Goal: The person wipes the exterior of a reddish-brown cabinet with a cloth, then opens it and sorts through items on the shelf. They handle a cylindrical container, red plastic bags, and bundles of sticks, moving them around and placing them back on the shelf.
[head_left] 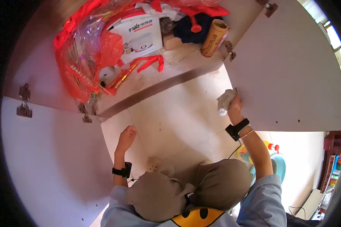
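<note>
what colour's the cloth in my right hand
The cloth is greyish, shown in the head view.

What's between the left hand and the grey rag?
In the head view, only pale floor tiles with tiny dark specks show between left hand and grey rag.

Smooth, matt pale panels form the cupboard doors [291,75], fitted with dull metal hinges [24,100]. Crinkled plastic bags [110,48], red and clear, catch glossy highlights beside a white printed box [149,30] of smooth card. A brown tube [214,39] looks like matt cardboard, near soft dark cloth [187,32] and a smooth red ribbon [154,59]. The crumpled grey rag [225,100] looks like rough, matt fabric with a shiny lower tip. Floor tiles [170,109] are smooth and faintly glossy; the trousers [151,196], matt cloth
</note>
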Demonstrator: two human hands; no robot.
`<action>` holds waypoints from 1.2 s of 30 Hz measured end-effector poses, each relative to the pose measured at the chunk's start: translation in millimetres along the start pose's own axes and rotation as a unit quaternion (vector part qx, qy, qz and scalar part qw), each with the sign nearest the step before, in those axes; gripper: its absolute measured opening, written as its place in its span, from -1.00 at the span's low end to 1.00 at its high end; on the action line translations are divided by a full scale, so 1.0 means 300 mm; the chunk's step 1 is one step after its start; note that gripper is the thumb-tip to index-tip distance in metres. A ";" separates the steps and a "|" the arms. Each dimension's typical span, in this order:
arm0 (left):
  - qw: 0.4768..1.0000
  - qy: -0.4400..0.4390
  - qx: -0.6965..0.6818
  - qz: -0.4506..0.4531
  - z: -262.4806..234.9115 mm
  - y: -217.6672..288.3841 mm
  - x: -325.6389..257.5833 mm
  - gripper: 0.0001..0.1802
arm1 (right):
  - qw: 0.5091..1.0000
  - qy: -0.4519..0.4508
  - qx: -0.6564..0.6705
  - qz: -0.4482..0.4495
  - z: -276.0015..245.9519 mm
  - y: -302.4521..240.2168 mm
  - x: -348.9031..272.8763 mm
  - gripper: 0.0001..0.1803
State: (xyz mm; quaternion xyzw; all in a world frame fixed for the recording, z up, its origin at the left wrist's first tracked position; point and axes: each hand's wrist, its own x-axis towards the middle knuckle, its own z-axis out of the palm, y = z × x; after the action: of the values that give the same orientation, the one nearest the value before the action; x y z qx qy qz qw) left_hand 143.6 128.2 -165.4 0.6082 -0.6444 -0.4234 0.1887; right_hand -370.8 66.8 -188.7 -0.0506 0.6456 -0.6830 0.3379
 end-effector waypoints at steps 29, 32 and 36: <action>0.958 -0.121 -0.244 -0.085 0.345 0.033 -0.038 -0.59 | 0.955 -0.111 -0.057 0.268 -0.004 0.291 -0.398 -0.57; 0.889 -0.155 -0.395 -0.171 0.384 0.149 -0.017 -0.49 | 0.888 -0.368 -0.167 0.217 0.038 0.279 -0.511 -0.58; 0.732 -0.171 -0.621 -0.223 0.422 0.261 0.034 -0.47 | 0.732 -0.614 -0.288 0.065 0.100 0.162 -0.638 -0.61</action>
State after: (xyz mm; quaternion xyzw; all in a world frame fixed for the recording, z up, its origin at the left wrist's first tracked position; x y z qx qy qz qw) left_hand -3.1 150.8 -179.6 0.3997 -0.1052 -0.8558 0.3112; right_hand -189.6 145.3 -158.0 -0.5116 0.4647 -0.2610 0.6739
